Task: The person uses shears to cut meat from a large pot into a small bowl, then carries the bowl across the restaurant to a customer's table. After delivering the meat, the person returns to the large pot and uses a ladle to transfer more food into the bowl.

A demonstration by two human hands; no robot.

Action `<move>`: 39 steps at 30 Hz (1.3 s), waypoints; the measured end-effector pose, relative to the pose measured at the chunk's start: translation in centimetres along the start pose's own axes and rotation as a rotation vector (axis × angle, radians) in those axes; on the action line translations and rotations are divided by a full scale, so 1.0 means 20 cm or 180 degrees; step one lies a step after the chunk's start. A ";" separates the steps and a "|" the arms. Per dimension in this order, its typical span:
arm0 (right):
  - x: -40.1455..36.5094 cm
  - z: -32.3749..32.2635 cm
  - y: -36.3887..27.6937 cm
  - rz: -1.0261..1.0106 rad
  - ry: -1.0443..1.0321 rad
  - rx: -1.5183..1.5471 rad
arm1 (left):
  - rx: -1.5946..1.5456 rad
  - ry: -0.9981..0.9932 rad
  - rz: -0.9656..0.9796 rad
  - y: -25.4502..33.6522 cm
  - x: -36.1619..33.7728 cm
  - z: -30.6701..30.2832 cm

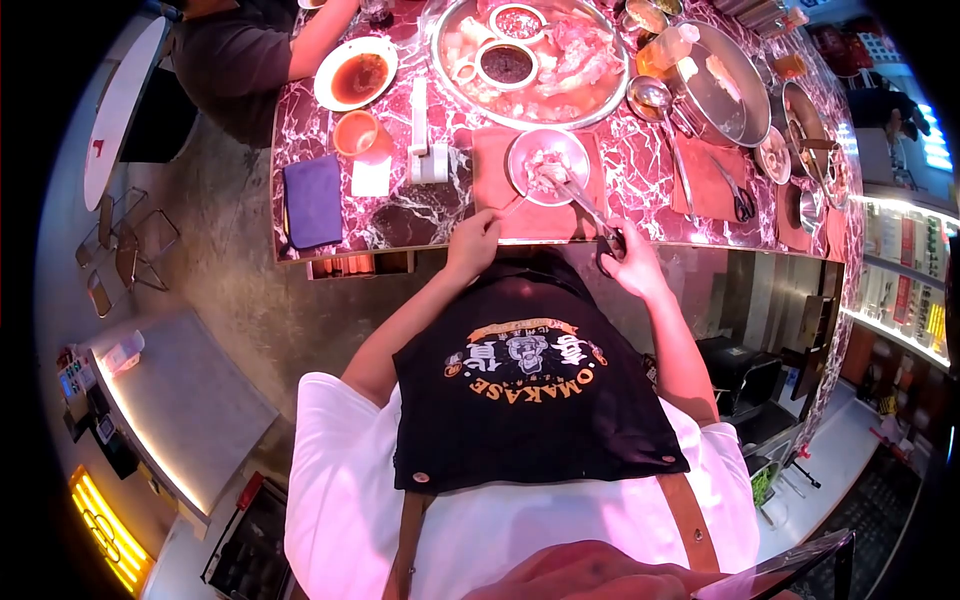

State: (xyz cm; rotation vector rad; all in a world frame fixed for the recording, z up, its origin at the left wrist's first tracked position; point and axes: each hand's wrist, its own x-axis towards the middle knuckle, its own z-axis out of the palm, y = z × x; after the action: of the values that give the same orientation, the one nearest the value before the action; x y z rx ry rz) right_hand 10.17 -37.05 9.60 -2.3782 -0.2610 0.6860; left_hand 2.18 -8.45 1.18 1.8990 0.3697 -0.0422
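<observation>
My right hand [632, 262] is closed around the dark handles of scissors [590, 207], whose blades reach into a small round bowl [520, 172]. Pale cut pieces of food [549, 170] lie in that bowl, on a reddish-brown cloth [490, 160]. At the table edge, my left hand [476, 244] is pinched on a thin pale stick [513, 208] that points toward the bowl's near rim. What kind of stick it is, I cannot make out.
Beyond the bowl stands a large round tray [437, 75] of meat with sauce dishes. A plate of brown sauce [358, 80], an orange cup [360, 133] and a folded purple cloth [313, 202] sit left. Rightward are a ladle [651, 95], a metal pan [745, 120] and other scissors [742, 200].
</observation>
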 end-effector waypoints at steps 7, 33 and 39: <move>0.04 0.13 -0.10 -0.0136 0.0490 -0.0674 | -0.0253 0.0013 -0.0119 -0.03 -0.01 0.03; -0.04 -0.21 -0.14 -0.0427 0.0068 -0.1351 | 0.0699 0.0578 0.0740 -0.04 0.01 0.00; -0.03 -0.21 -0.13 0.0286 -0.0267 -0.0470 | 0.0548 0.0622 0.0582 -0.03 0.00 0.00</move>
State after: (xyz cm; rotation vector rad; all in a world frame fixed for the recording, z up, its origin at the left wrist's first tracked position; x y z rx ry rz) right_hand 11.90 -37.46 14.27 -2.5172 -0.2492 0.8358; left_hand 2.07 -8.23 0.64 2.1071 0.3308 0.2421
